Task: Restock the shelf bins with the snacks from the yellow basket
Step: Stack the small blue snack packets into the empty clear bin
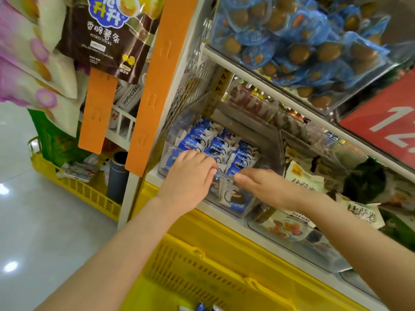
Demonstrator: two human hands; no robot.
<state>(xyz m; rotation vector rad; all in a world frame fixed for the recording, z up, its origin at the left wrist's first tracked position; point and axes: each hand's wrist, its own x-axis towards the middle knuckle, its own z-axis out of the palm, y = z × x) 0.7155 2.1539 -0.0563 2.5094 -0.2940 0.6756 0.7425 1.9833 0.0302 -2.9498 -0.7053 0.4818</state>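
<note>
- Left hand (188, 173): fingers bent onto blue packets (224, 144); grip cannot be told.
- Right hand (265, 185): fingers fairly straight, at clear bin (247, 207) rim.
- Handling: pack your rows upright, snug.

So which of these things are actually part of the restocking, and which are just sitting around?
Part of the job: blue-and-white snack packets, clear shelf bin, yellow basket, left hand, right hand.

Just lying about: blue packs in the upper bin, potato sticks bag, red sign, grey cylinder.
</note>
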